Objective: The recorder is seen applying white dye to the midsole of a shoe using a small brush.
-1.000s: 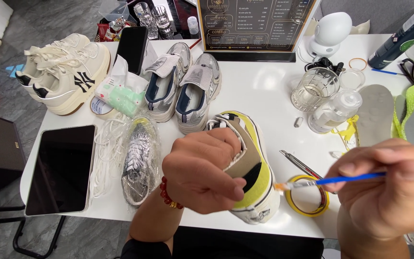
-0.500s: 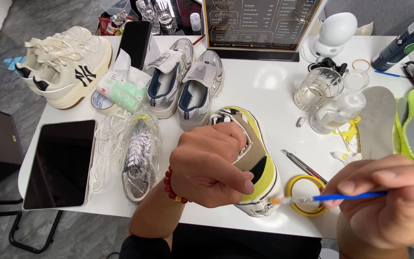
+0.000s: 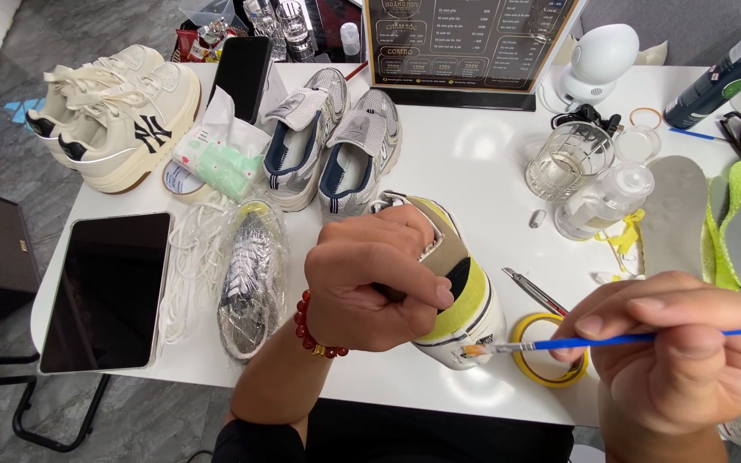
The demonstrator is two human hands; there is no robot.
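Observation:
My left hand [image 3: 375,279] grips a white and yellow sneaker [image 3: 465,291] by its collar, holding it on the white table [image 3: 473,163] near the front edge. My right hand [image 3: 688,360] pinches a thin blue-handled paintbrush [image 3: 611,341]. The brush's orange-tipped bristles touch the sneaker's heel low down. A roll of yellow tape [image 3: 546,356] lies on the table just under the brush, beside a metal tool [image 3: 533,291].
A grey sneaker pair [image 3: 332,146], a cream sneaker pair [image 3: 113,111], a plastic-wrapped shoe [image 3: 250,274], white laces, a tablet [image 3: 109,291] and a phone lie to the left. A glass cup [image 3: 568,163], a clear bottle [image 3: 602,201], insoles [image 3: 675,214] and a sign stand to the right and back.
The brush tip has come in from the right and now touches the sneaker's heel. My left hand keeps the same grip on the shoe.

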